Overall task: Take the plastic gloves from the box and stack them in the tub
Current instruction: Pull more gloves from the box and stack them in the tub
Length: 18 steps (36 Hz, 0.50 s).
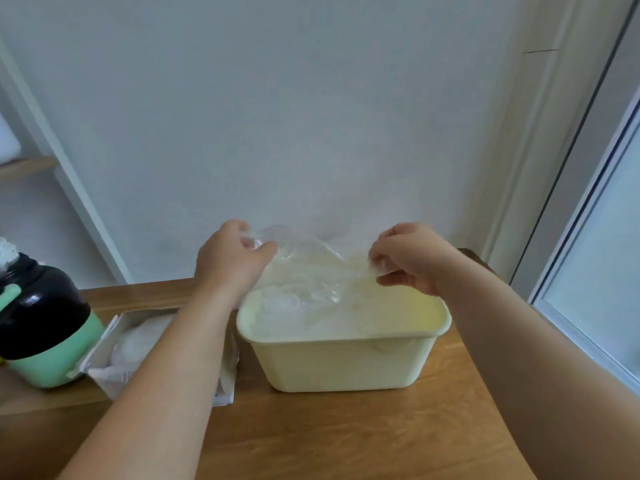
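Observation:
A clear plastic glove (308, 261) is stretched between both hands just above the far side of the pale yellow tub (346, 365). My left hand (228, 261) pinches its left end and my right hand (408, 258) pinches its right end. More clear gloves (294, 306) lie inside the tub at its left. The white cardboard glove box (114, 372) lies open to the left of the tub, partly hidden under my left forearm, with white gloves (138, 341) showing inside.
A black and mint-green bottle (41, 330) stands at the left edge, touching the box. Everything rests on a wooden table (346, 438) against a white wall. A window frame (588, 271) runs down the right side.

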Available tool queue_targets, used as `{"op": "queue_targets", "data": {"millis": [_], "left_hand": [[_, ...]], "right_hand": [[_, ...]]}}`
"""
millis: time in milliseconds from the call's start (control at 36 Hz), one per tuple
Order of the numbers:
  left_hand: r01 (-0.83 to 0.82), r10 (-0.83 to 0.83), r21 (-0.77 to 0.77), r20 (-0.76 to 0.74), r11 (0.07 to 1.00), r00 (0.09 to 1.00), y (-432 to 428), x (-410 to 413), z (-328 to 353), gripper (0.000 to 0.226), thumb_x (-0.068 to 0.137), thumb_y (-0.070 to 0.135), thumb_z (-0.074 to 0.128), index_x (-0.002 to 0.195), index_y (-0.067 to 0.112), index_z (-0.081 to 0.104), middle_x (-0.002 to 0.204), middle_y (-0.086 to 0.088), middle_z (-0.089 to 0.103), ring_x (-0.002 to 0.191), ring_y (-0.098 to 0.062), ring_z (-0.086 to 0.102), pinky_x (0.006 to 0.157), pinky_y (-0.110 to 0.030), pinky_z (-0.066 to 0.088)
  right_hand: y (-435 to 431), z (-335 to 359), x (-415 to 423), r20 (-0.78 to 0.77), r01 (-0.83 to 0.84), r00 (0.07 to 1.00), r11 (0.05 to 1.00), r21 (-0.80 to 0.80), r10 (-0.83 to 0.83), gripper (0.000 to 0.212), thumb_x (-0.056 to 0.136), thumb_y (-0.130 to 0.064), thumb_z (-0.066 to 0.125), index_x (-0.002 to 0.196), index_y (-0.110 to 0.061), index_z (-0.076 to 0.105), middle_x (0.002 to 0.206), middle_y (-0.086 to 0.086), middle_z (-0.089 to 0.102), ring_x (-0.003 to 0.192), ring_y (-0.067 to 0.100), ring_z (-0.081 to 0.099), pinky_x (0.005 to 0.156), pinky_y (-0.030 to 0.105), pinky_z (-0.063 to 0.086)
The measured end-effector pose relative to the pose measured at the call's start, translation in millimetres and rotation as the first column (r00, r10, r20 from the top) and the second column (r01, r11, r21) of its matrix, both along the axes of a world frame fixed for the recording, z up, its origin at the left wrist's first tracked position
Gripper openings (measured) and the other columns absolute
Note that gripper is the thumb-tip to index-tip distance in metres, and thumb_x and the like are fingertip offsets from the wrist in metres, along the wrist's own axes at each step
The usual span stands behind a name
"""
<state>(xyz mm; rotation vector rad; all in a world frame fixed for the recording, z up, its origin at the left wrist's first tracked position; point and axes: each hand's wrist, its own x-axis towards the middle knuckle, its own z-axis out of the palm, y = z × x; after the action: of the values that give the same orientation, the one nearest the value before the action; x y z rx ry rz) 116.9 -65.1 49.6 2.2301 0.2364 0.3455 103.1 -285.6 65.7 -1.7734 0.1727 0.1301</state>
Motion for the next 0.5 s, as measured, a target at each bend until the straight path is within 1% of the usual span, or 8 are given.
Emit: {"op": "queue_targets", "data": {"millis": [83,139,222,278,333,389,444,500], "left_hand": [[-0.133,0.075,0.233,0.244,0.963,0.967,-8,-9,0,0.067,0.082,0.039,0.07,0.14,0.022,0.041,0.137,-0.006,0.044,0.127,-0.03,0.041,0.102,-0.043,0.034],[0.017,-0.137,0.314,0.364,0.949,0.921,-15,-12,-1,0.054,0.084,0.04,0.065,0.134,0.024,0.052,0.132,-0.005,0.051,0.123,-0.029,0.045,0.1,-0.04,0.035],[0.394,-0.463,0.476,0.031,0.786,0.886,-25,-12,-10,0.047,0.088,0.051,0.058,0.13,0.029,0.059,0.135,0.003,0.054,0.126,-0.02,0.048,0.106,-0.037,0.038],[0.568,-0.474,0.476,-0.313,0.671,0.823,-31,-10,-17,0.054,0.088,0.056,0.056,0.137,0.034,0.051,0.149,0.008,0.041,0.137,-0.016,0.038,0.112,-0.039,0.032],[0.653,-0.428,0.414,-0.515,0.634,0.743,-38,-7,-25,0.064,0.088,0.059,0.054,0.145,0.037,0.038,0.158,0.01,0.023,0.143,-0.017,0.028,0.116,-0.039,0.026],[0.702,-0.393,0.382,-0.624,0.601,0.676,-42,-4,-31,0.068,0.089,0.056,0.055,0.149,0.037,0.03,0.16,0.009,0.015,0.145,-0.019,0.023,0.117,-0.037,0.023],[0.741,-0.375,0.378,-0.682,0.555,0.628,-44,-1,-35,0.067,0.091,0.051,0.055,0.15,0.035,0.028,0.161,0.008,0.015,0.146,-0.02,0.022,0.117,-0.034,0.022],[0.765,-0.37,0.384,-0.706,0.517,0.604,-47,0,-36,0.064,0.094,0.046,0.054,0.15,0.032,0.027,0.16,0.007,0.018,0.145,-0.02,0.024,0.115,-0.032,0.024]], "right_hand": [[2,-11,2,-0.07,0.03,0.997,0.996,-0.084,-0.036,0.024,0.086,0.005,0.048,0.107,-0.008,0.047,0.081,0.011,0.051,0.056,0.02,0.053,0.048,0.027,0.055],[1,-18,3,-0.108,0.018,0.993,0.974,-0.227,-0.043,0.029,0.09,0.001,0.043,0.114,-0.014,0.042,0.094,0.014,0.053,0.055,0.021,0.058,0.061,0.035,0.06],[3,-22,0,-0.084,-0.052,0.996,0.845,-0.532,0.008,0.037,0.09,0.001,0.036,0.122,-0.018,0.042,0.107,0.016,0.055,0.059,0.023,0.063,0.059,0.033,0.059],[4,-22,0,-0.078,-0.095,0.995,0.759,-0.645,0.057,0.047,0.09,0.003,0.035,0.13,-0.021,0.043,0.115,0.013,0.051,0.062,0.023,0.062,0.048,0.027,0.054],[4,-22,-2,-0.122,-0.146,0.989,0.693,-0.706,0.085,0.056,0.09,0.004,0.034,0.137,-0.026,0.042,0.125,0.009,0.047,0.069,0.025,0.063,0.06,0.03,0.057],[6,-23,-4,-0.181,-0.234,0.972,0.525,-0.819,0.152,0.057,0.089,0.003,0.034,0.138,-0.023,0.043,0.13,0.007,0.048,0.09,0.026,0.062,0.079,0.033,0.055],[7,-28,-4,-0.19,-0.261,0.955,0.346,-0.901,0.226,0.054,0.087,0.0,0.037,0.137,-0.019,0.045,0.137,0.008,0.042,0.126,0.027,0.041,0.097,0.037,0.044],[10,-31,-5,-0.138,-0.21,0.945,0.23,-0.95,0.295,0.051,0.086,-0.007,0.04,0.136,-0.021,0.046,0.145,0.009,0.029,0.135,0.03,0.027,0.106,0.04,0.031]]}}
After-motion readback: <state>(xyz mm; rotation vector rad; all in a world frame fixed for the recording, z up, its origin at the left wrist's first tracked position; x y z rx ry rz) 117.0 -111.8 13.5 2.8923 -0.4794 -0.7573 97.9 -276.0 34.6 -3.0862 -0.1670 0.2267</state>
